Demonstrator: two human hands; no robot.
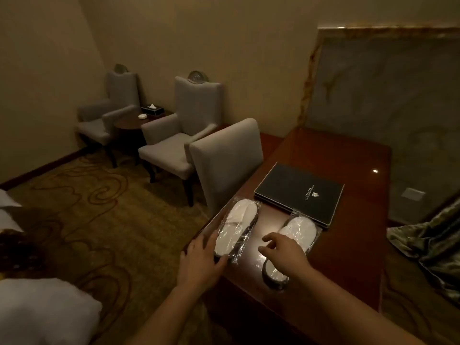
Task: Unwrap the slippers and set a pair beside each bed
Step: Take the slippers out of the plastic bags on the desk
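1. Two packs of white slippers, each sealed in clear plastic wrap, lie side by side on a dark wooden desk (pixel 348 245), close to its near-left edge.
2. The left pack (pixel 237 229) sits right along the desk's left edge; the right pack (pixel 290 245) lies just beside it, with a strip of bare, shiny wood between them.
3. The left hand (pixel 201 260) rests on the near end of the left pack, fingers spread and thumb against the plastic (a loose touch, not a closed grip).
4. The right hand (pixel 283 250) hovers over the middle of the right pack, palm down, fingers open and curled slightly; whether the fingertips touch the wrap cannot be told.
5. A black folder (pixel 301 192) with small pale lettering lies farther back on the desk, its near corner touching or just under the far end of the right pack.
6. A grey chair (pixel 224 158) stands against the desk's left side, its back near the left pack.
7. Two grey armchairs (pixel 179 135) flank a small round table (pixel 129 123) by the far wall.
8. White bedding (pixel 44 310) shows at the lower left, across the patterned carpet (pixel 99 220).
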